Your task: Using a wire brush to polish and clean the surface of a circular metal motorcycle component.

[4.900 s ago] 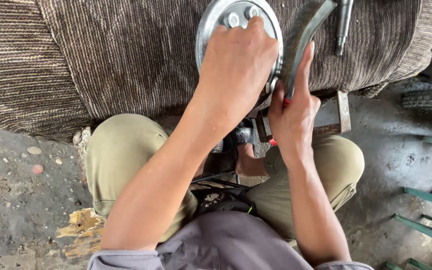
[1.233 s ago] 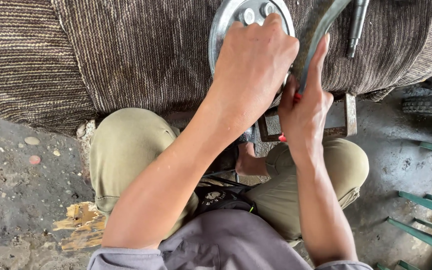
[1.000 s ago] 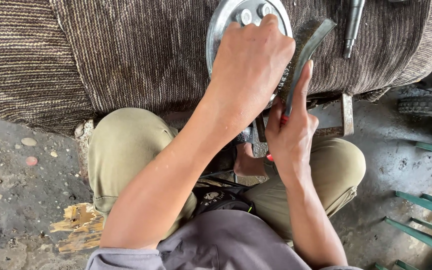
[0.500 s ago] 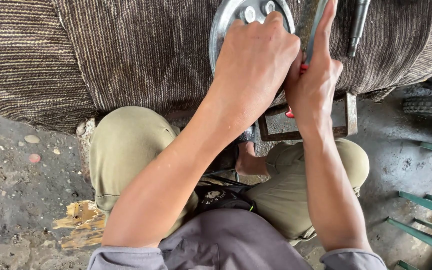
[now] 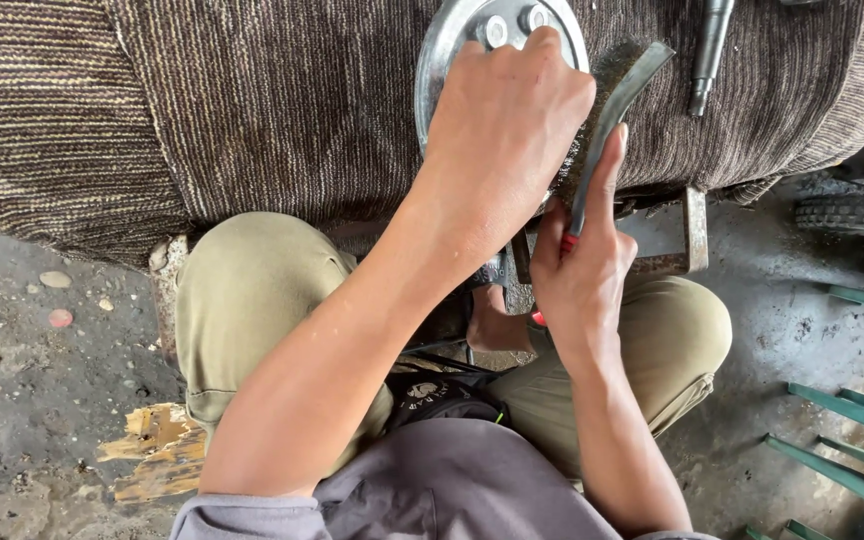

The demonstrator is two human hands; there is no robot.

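Nearest the camera, a grey shirt (image 5: 452, 490) and bent knees in khaki trousers (image 5: 252, 300) fill the lower view; splintered wood scraps (image 5: 152, 460) lie on the concrete floor (image 5: 32, 400) beside the left knee.

Above the knees, the right hand (image 5: 577, 275) is wrapped around the red-tipped handle of a wire brush (image 5: 607, 115), forefinger laid along its back, bristles turned toward the rim of a round metal plate (image 5: 447, 50). The left hand (image 5: 502, 120) is clenched over that plate, fingers curled across its top near two bolt heads (image 5: 512, 25), pinning it against the brown striped cloth (image 5: 252, 100) that covers the desk.

Farther off, a metal shaft (image 5: 707, 50) lies on the cloth to the right. Green metal bars (image 5: 852, 440) and a tyre edge (image 5: 852, 210) sit at the right margin.

The risks, as I judge them: the bristles run just beside the left knuckles, so a slip of the brush could scrape skin. The plate rests on soft cloth near the desk's edge; hard strokes could shift it off toward the lap. Loose wire or rust could fly upward toward the face.
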